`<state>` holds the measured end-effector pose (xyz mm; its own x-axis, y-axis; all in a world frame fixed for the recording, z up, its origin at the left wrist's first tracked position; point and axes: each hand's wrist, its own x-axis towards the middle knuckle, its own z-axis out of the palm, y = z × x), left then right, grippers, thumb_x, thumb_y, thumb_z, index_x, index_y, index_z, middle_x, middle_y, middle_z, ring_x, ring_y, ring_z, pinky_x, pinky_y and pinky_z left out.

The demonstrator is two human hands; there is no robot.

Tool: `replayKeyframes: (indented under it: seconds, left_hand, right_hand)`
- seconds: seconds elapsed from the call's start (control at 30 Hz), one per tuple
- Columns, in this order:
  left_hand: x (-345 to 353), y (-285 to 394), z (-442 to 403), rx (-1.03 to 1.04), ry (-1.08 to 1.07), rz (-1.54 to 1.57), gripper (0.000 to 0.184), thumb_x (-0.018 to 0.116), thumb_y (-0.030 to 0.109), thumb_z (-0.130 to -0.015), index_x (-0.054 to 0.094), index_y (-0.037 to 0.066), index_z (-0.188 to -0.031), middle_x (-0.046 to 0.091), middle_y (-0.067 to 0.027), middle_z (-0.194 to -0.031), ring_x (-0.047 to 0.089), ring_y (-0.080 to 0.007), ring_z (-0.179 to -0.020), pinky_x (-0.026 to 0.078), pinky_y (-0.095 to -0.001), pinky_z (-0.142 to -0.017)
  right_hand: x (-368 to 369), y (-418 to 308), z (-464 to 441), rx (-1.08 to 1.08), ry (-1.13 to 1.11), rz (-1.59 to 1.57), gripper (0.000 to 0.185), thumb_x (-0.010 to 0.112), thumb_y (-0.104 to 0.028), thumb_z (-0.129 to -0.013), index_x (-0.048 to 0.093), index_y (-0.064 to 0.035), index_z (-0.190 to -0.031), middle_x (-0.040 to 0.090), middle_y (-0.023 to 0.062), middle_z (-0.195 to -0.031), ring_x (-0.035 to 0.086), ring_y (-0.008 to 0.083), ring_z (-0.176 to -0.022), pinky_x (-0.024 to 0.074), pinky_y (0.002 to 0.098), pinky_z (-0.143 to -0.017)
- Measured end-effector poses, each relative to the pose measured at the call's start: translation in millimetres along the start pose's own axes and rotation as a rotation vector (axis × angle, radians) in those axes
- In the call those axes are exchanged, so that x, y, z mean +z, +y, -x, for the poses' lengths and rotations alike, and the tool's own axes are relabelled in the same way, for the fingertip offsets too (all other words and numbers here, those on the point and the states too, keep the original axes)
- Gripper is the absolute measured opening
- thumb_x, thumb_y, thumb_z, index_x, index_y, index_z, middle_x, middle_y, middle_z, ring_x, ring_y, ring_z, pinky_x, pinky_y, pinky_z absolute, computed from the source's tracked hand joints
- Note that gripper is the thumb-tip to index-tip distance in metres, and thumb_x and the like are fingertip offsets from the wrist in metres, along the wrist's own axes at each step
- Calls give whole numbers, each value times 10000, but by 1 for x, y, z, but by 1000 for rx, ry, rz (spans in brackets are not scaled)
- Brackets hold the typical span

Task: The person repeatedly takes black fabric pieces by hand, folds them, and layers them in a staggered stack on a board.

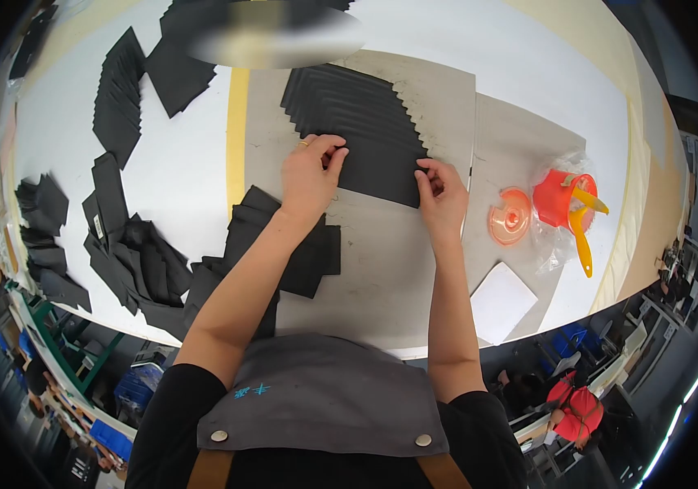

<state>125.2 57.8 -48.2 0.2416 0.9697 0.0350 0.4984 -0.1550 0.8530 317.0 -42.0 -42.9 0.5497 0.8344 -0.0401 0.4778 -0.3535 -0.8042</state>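
Observation:
A fanned row of overlapping black pieces (357,106) lies on the grey board (365,277) in front of me. My left hand (313,171) pinches the left edge of the nearest black piece (382,171), thumb against fingers. At that piece's right edge, my right hand (440,189) also has its thumb and fingers closed on it. The far edges of the row show a stepped, toothed outline. Below my left forearm lies a loose pile of black pieces (308,257).
More black piles (119,98) lie at the left. On the right are an orange-red container (553,198) with yellow-handled tools (582,240), an orange lid (510,216) and a white sheet (504,303). A person in red (577,407) is beyond the table, lower right.

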Motion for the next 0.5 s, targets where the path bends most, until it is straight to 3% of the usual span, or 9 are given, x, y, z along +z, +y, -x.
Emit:
replayKeyframes:
  seconds: [0.2,0.27,0.37,0.43,0.5]
  left_hand:
    - [-1,3,-1,13,-22,-75,134,747,54,-814,704,56,-941,600,-67,-753,560,-167,-587,466,-285,-558]
    - [1,1,-1,27,-18,-93,139,750,60,-810,704,62,-941,595,-67,-746,565,-174,-587,471,-287,-559]
    - [1,1,-2,32,-24,-130,136,744,84,-808,690,83,-932,597,-59,-785,590,-211,-641,488,-321,-598]
    - [1,-1,0,6,-31,-159,129,736,102,-810,676,98,-924,604,-51,-830,610,-240,-696,501,-353,-635]
    - [0,-3,-2,116,52,-199,155,765,99,-789,703,100,-931,594,-50,-849,583,-201,-649,489,-312,-605]
  right_hand:
    - [0,-6,0,17,-22,63,166,718,-66,-836,697,-115,-994,572,23,-807,541,138,-594,453,277,-563]
    - [-1,-15,2,-121,37,349,163,710,-101,-846,695,-148,-1001,558,18,-863,572,177,-624,465,316,-571]
    - [1,-36,4,-225,71,364,150,702,-149,-859,692,-182,-1005,546,15,-903,597,212,-687,475,352,-592]
    - [7,-36,6,-254,-11,393,147,701,-165,-861,692,-186,-1007,550,16,-901,601,215,-713,478,358,-603]
    - [9,-36,9,-287,-96,419,146,701,-181,-864,693,-189,-1009,554,17,-899,605,219,-739,481,363,-614]
